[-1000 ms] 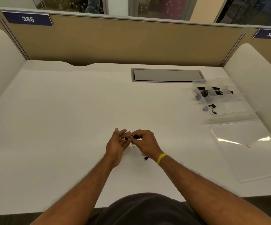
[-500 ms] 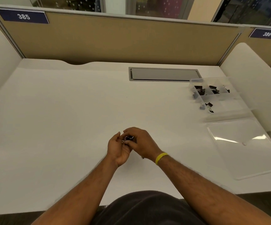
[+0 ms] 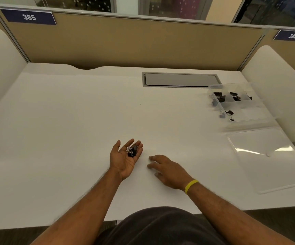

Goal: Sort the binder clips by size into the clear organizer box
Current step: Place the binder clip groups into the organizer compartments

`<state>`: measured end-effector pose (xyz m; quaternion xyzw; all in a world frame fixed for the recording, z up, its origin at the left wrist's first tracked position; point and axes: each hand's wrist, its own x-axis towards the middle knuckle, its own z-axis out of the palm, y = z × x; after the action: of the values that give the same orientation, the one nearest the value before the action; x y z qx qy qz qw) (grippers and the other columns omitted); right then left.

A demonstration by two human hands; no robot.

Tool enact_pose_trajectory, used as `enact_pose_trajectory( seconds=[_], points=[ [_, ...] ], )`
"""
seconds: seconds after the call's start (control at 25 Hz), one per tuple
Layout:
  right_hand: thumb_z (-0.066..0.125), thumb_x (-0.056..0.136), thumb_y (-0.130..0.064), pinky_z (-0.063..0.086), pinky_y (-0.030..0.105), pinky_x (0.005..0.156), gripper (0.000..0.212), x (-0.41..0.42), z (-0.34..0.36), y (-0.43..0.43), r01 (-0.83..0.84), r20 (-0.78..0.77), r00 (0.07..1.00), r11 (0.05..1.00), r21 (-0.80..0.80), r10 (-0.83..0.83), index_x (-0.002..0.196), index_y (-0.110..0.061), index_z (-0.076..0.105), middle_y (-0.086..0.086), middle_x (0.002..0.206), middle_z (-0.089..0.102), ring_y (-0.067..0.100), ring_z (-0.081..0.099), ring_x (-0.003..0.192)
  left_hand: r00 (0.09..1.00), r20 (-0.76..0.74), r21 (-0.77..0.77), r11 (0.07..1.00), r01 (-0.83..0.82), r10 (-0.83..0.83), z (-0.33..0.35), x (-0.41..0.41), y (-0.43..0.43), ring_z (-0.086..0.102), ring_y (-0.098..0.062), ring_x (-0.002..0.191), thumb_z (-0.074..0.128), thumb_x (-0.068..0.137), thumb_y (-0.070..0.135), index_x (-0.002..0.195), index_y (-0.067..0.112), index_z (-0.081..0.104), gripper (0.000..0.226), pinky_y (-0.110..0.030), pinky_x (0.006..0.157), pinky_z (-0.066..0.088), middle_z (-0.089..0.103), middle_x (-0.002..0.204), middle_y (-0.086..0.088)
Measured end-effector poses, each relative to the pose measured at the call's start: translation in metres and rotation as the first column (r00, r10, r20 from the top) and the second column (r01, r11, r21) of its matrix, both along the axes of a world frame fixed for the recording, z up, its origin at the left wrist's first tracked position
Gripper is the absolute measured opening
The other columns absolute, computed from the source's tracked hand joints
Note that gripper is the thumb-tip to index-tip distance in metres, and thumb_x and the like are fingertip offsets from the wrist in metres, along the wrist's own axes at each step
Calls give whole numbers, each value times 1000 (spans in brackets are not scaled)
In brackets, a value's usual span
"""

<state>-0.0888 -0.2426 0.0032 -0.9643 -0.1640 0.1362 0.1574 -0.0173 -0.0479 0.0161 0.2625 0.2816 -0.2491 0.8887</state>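
Cradling black wire-handled clips (image 3: 132, 150) — upturned left hand (image 3: 123, 160).

Two number plates are legible. The left plate (image 3: 28, 17), dark blue with white digits, reads "385" and is fixed to the top of the partition panel (image 3: 125, 43). The right plate (image 3: 292, 35), same type, reads "386" on the adjoining panel.

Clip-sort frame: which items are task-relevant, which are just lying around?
Job:
- binder clips lying in the upturned left hand
- right hand, palm down on the white desk
- clear organizer box holding stored clips
- clear lid beside it

Lying about:
- grey desk hatch
- yellow wristband
- sign 385
- sign 386
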Motion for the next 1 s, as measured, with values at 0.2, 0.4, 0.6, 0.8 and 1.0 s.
enact_pose_trajectory(
  seconds=[0.2, 0.4, 0.6, 0.8, 1.0],
  points=[
    [52, 98, -18, 49, 31, 97, 27, -6, -9, -1, 35, 174, 984, 999, 24, -38, 120, -15, 67, 5, 135, 56, 21, 51, 124, 1000, -6, 0, 1000, -1, 1, -1, -1, 1, 58, -38, 120, 46, 96, 48, 127, 0, 56, 58, -46, 93, 52, 60, 128, -25],
    [64, 77, -3, 55, 32, 81, 23, 3, -2, 4, 338, 33, 923, 847, 411, -384, 97, -12, 72, 1, 98, 64, 15, 62, 90, 1000, 2, 1, 1000, 17, -17, 1, -2, -4, 58, -37, 120, 46, 96, 49, 126, 1, 57, 58, -46, 94, 52, 59, 129, -25],
    [72, 76, 0, 58, 26, 82, 23, 18, 37, 23, 412, -107, 821, 453, 791, -560, 95, -11, 67, 1, 98, 64, 11, 67, 90, 997, 24, 33, 997, 73, -74, 8, -5, -17, 61, -36, 114, 46, 95, 51, 126, 2, 57, 59, -42, 95, 52, 61, 126, -24],
    [72, 77, -5, 58, 29, 82, 22, 34, 52, 36, 290, 11, 884, 567, 771, -466, 95, -16, 67, -4, 99, 63, 13, 65, 93, 982, 53, 45, 983, 178, -180, 13, -9, -29, 60, -32, 104, 43, 94, 55, 133, -1, 52, 69, -38, 96, 49, 60, 117, -23],
    [61, 87, -1, 54, 23, 87, 18, 23, 57, -13, 403, -4, 755, 459, 792, -656, 100, -12, 67, -4, 101, 66, 10, 64, 98, 970, 83, -3, 973, 230, -229, 23, 1, -76, 59, -35, 117, 47, 93, 53, 130, 0, 53, 65, -44, 106, 45, 59, 128, -25]
  ],
)
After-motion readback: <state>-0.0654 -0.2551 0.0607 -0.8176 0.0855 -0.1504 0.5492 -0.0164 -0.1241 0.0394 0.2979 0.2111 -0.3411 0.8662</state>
